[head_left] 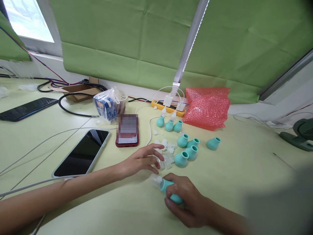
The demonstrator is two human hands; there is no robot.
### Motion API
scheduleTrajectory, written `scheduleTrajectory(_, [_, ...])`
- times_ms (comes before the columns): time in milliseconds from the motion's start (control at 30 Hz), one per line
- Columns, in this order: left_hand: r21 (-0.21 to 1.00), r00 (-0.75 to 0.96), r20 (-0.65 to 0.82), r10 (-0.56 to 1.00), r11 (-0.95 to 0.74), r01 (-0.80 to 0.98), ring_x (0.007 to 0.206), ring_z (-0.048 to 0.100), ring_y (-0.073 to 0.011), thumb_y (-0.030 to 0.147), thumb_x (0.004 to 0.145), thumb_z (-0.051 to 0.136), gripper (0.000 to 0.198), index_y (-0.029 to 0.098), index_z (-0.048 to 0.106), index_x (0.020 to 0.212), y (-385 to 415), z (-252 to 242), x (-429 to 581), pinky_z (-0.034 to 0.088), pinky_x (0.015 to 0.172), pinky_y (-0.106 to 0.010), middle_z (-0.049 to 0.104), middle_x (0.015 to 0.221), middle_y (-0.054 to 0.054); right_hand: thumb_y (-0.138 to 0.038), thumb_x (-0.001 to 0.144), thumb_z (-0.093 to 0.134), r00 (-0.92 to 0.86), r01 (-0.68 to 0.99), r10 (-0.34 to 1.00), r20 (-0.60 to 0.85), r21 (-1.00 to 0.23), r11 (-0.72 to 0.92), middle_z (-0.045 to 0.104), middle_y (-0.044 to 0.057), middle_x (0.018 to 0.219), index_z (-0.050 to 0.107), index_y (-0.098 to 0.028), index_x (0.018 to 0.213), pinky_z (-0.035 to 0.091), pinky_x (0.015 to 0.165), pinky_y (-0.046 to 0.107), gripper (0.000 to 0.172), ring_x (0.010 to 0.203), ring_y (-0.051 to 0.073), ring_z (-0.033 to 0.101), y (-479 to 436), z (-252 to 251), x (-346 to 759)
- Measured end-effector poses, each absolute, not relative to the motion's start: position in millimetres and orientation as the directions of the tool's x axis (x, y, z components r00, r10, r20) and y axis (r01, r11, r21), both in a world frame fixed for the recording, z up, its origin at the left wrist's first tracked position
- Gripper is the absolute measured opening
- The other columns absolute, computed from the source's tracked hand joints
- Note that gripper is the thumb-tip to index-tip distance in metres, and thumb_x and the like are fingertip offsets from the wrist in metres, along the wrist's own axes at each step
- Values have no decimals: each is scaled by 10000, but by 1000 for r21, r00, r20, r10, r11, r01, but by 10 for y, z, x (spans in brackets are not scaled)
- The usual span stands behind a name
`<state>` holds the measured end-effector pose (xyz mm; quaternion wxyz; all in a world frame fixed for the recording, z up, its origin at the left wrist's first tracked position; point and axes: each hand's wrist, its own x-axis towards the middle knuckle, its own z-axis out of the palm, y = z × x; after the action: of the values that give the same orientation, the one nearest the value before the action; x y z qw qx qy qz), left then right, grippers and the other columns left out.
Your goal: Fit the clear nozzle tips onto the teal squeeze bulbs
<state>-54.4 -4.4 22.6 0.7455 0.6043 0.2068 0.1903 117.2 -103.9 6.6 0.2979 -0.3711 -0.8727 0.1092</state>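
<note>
Facing round teal rubber bulbs [181,160] and clear plastic bits [166,161] nearer the back edge of the pale worktop [232,169]; loosely spreading left hand [140,162] beside bits; gripping clear-tipped teal bulb [166,185] in right hand [187,199].

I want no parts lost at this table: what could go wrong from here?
The loose clear pieces lie right by the left hand, so a brush might scatter some. The right hand, holding a teal bulb, is near four open bulbs that sit close together; one bump could roll several.
</note>
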Motion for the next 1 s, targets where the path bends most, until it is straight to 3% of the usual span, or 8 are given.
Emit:
scheduleTrajectory(100, [991,838,-22,545,-101,91,804,499,-148,258,818,413,237,169,511,1014,-79,292,-574,424,714,-293,534,906,-44,-121,735,430,-452,651,747,487,-392,650,513,34,713,444,-193,762,403,607,229,77,717,142,507,-1026,48,1157])
scheduleTrajectory(167, [919,851,43,523,-354,172,824,492,-153,260,821,410,220,166,561,950,-111,339,-594,412,726,-281,549,905,-44,-122,743,428,-406,682,756,513,-381,625,500,33,691,458,-189,744,402,599,230,73,698,142,492,-1018,40,1151])
scheduleTrajectory(267, [670,869,182,460,-705,232,857,465,-169,237,822,417,243,167,551,1011,-148,366,-614,397,761,-300,538,914,-65,-114,741,418,-396,701,766,506,-373,608,479,29,665,475,-185,725,396,570,229,93,650,137,470,-1007,31,1153])
scheduleTrajectory(367, [392,893,280,351,-891,227,887,430,-194,229,845,375,280,143,525,1065,-154,326,-617,390,783,-338,510,948,-108,-112,725,430,-401,712,772,493,-363,601,487,40,692,488,-181,729,389,552,238,90,636,138,461,-1002,11,1159])
scheduleTrajectory(467, [215,901,333,279,-953,215,874,418,-202,218,862,341,280,128,533,1045,-151,266,-607,410,749,-342,508,939,-121,-110,716,437,-406,726,772,489,-341,597,507,50,712,498,-178,746,391,560,250,96,661,149,471,-1001,-14,1158])
scheduleTrajectory(700, [-58,900,416,132,-984,171,798,415,-204,103,851,325,253,51,567,903,-190,223,-582,443,624,-307,540,844,-119,-109,715,447,-388,759,762,518,-289,583,528,54,738,505,-177,737,397,563,249,92,650,146,489,-996,-61,1144])
scheduleTrajectory(1000, [-152,875,484,13,-983,99,776,417,-219,19,798,320,259,32,578,787,-230,184,-615,433,589,-314,533,796,-132,-129,728,451,-382,811,740,554,-182,555,561,75,784,520,-178,721,404,561,253,86,660,154,523,-994,-103,1133])
